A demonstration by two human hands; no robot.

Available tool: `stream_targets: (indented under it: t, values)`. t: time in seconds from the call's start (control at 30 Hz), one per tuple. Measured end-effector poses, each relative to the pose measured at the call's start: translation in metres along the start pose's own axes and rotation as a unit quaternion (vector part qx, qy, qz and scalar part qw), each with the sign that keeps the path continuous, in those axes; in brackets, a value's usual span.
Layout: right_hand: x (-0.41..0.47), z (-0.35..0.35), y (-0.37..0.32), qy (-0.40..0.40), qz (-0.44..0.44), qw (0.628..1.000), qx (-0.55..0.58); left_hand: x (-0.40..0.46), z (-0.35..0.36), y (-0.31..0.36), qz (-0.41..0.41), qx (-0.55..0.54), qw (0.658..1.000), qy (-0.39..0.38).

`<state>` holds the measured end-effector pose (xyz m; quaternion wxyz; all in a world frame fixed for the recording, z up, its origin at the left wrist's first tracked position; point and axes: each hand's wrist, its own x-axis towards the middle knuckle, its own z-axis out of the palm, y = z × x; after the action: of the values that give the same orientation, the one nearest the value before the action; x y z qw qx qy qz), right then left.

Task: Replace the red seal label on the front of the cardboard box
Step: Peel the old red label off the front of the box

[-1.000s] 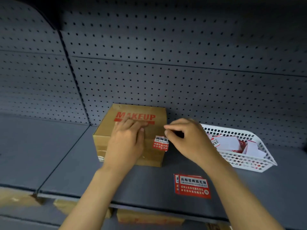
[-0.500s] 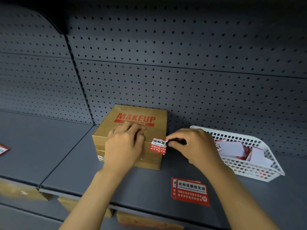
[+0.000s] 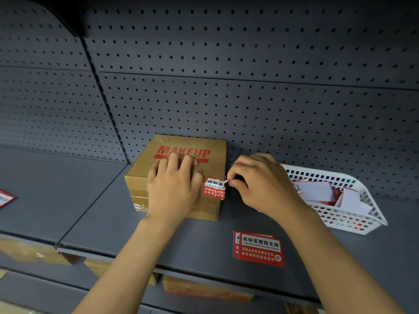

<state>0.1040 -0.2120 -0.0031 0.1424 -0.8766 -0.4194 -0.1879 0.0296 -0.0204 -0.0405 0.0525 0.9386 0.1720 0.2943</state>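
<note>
A brown cardboard box [image 3: 145, 177] printed MAKEUP stands on the grey shelf against the pegboard. My left hand [image 3: 174, 189] lies flat on its top and front, holding it down. A torn red and white seal label [image 3: 214, 188] sticks to the box's front right corner, its upper right edge lifted and ragged. My right hand [image 3: 260, 184] is beside the box, thumb and forefinger pinched on that lifted edge. Two fresh red seal labels [image 3: 259, 249] lie overlapped on the shelf in front of my right forearm.
A white perforated plastic basket [image 3: 349, 220] with white backing papers and red scraps sits to the right. Another red label [image 3: 5, 198] lies at the far left of the grey shelf [image 3: 68, 196]. Cardboard boxes [image 3: 204, 288] show on the shelf below.
My right hand's pinch stays on the label's right edge, and the label now looks more torn and lifted at its top. The left hand stays pressed on the box.
</note>
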Motion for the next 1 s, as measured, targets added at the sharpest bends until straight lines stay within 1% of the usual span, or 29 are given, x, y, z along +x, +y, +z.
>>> stream_targets:
  t: [0.07, 0.13, 0.2, 0.27, 0.3, 0.33, 0.4, 0.43, 0.5, 0.57, 0.67, 0.7, 0.77, 0.83, 0.9, 0.93, 1.0]
  values:
    - [-0.002, -0.001, -0.001, -0.002, 0.010, 1.000, -0.005, 0.001, 0.000, -0.001, 0.007, -0.001, 1.000, -0.001]
    - [-0.004, -0.002, -0.001, -0.003, 0.041, 0.999, 0.019, 0.001, 0.000, -0.002, 0.014, -0.002, 1.000, 0.000]
    - [-0.006, 0.001, 0.000, -0.011, 0.100, 0.989, 0.105, 0.000, 0.000, -0.004, 0.019, -0.003, 1.000, 0.001]
    - [-0.010, 0.005, 0.000, -0.020, 0.164, 0.960, 0.224, 0.000, 0.000, -0.005, 0.022, -0.005, 1.000, 0.004]
    - [-0.011, 0.008, 0.001, -0.026, 0.180, 0.946, 0.266, 0.000, 0.001, -0.005, 0.023, -0.005, 1.000, 0.006]
    - [-0.013, 0.012, 0.002, -0.034, 0.185, 0.939, 0.287, 0.000, 0.001, -0.004, 0.024, -0.006, 1.000, 0.008]
    - [-0.015, 0.021, 0.000, -0.042, 0.186, 0.937, 0.292, 0.001, 0.002, -0.004, 0.026, -0.008, 1.000, 0.010]
    - [-0.016, 0.025, -0.001, -0.030, 0.189, 0.934, 0.302, 0.001, 0.002, -0.004, 0.027, -0.009, 1.000, 0.011]
    - [-0.018, 0.032, -0.001, 0.022, 0.189, 0.926, 0.325, 0.000, 0.002, -0.005, 0.030, -0.011, 0.999, 0.012]
    - [-0.019, 0.032, 0.001, 0.053, 0.178, 0.930, 0.316, 0.000, 0.002, -0.005, 0.032, -0.010, 0.999, 0.012]
    - [-0.017, 0.023, 0.006, 0.008, 0.168, 0.939, 0.301, 0.000, 0.003, -0.005, 0.032, -0.004, 0.999, 0.015]
    - [-0.015, 0.020, 0.005, 0.007, 0.167, 0.942, 0.290, 0.000, 0.004, -0.005, 0.031, -0.003, 0.999, 0.018]
    - [-0.008, 0.014, -0.004, 0.030, 0.159, 0.951, 0.263, -0.001, 0.004, -0.004, 0.031, 0.000, 0.999, 0.025]
    - [-0.002, 0.009, -0.019, 0.027, 0.142, 0.969, 0.199, -0.002, 0.005, -0.005, 0.033, 0.003, 0.999, 0.031]
    - [-0.001, 0.006, -0.030, 0.012, 0.124, 0.988, 0.095, -0.002, 0.005, -0.006, 0.034, 0.002, 0.999, 0.032]
    - [-0.001, 0.003, -0.034, 0.014, 0.120, 0.991, 0.059, -0.001, 0.005, -0.005, 0.035, 0.002, 0.999, 0.032]
    - [-0.002, 0.002, -0.039, 0.021, 0.127, 0.991, 0.042, -0.001, 0.005, -0.005, 0.035, 0.004, 0.999, 0.032]
